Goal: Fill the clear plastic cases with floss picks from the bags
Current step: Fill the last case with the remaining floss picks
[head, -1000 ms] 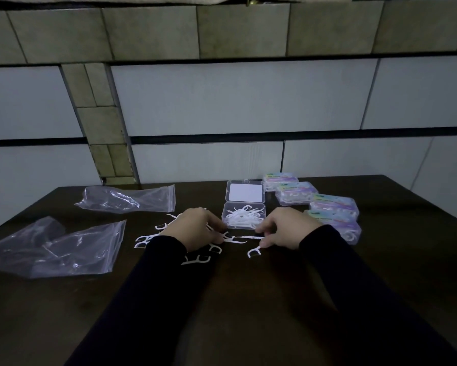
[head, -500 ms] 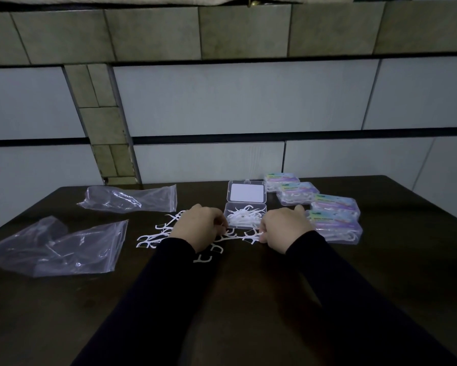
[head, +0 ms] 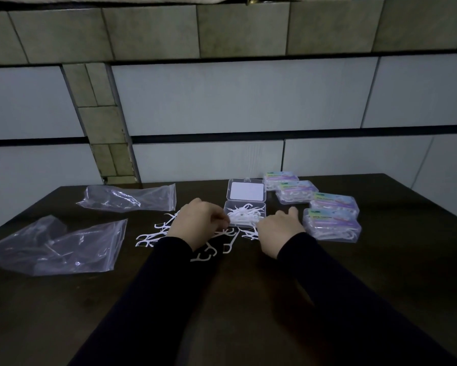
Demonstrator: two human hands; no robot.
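Note:
An open clear case [head: 261, 207] sits mid-table, its lid [head: 246, 192] laid back, with a heap of white floss picks [head: 244, 215] inside. More loose floss picks [head: 156, 233] lie scattered on the table in front and to the left. My left hand [head: 199, 221] hovers at the case's front left corner, its curled fingertips pinching picks at the rim. My right hand [head: 280, 229] is at the case's front right corner, fingers bent down over a few picks [head: 248, 235]; its grip is hidden.
Two crumpled clear plastic bags lie on the left, one at the back [head: 129, 198] and one nearer [head: 55, 247]. Several closed, filled cases [head: 333, 220] with coloured labels are stacked at the right. A tiled wall stands behind the dark table [head: 248, 299].
Both hands have moved from the table in front up to the open case's front edge. A single pick held between them earlier is no longer seen there.

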